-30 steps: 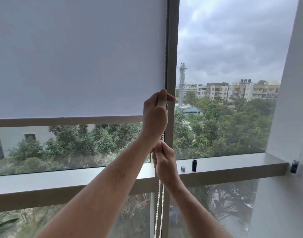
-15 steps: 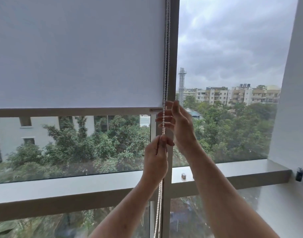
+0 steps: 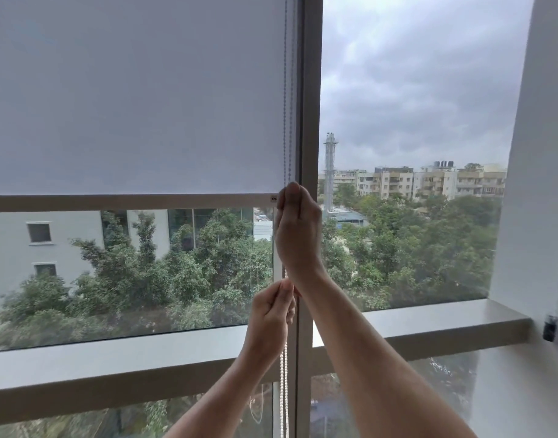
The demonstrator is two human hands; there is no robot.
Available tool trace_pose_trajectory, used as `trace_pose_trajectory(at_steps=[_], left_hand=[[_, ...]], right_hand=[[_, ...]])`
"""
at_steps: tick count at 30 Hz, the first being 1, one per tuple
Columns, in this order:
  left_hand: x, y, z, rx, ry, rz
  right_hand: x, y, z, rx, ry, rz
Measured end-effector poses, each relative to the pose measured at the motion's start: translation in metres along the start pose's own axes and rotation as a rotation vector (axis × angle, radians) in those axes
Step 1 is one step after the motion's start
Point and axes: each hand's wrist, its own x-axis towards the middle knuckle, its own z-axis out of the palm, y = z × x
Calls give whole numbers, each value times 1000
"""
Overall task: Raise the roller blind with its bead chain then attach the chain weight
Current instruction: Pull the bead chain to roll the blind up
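White bead chain [image 3: 283, 384] hangs beside the window mullion [image 3: 310, 105]. The left hand [image 3: 271, 314] pinches it low; the right hand [image 3: 298, 229] grips it above, level with the grey roller blind's [image 3: 135, 90] bottom rail [image 3: 129, 202].

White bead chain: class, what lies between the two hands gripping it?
Head view: only a short stretch of white bead chain between right hand and left hand.

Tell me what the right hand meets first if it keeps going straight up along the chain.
Probably nothing solid soon: the right hand grips the bead chain beside the blind's bottom bar; above it only chain shows, to the picture's top.
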Motion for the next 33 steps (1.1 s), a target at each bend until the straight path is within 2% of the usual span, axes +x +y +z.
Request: trace_pose_trajectory(at_steps=[3,6,13,18,21,25,31,33], left_hand=[[3,-8,-12,84,-30,16],[22,-2,-20,106,65,-6],[89,81,-2,29,61,159],[117,145,29,-20,-17,98],[122,164,42,-91,28,33],[114,160,53,-91,114,65],[88,131,52,-110,130,198],[81,123,52,-60,136,208]], right_hand=[[-8,9,-6,6,6,-24],[-8,10,-11,13,13,-35],[-10,6,-13,-22,25,-59],[-30,14,-11,-109,5,-39],[-39,18,-13,-105,0,-36],[-46,19,-22,-60,-12,-19],[-51,32,-52,184,-255,261],[-43,33,-61,151,-279,271]])
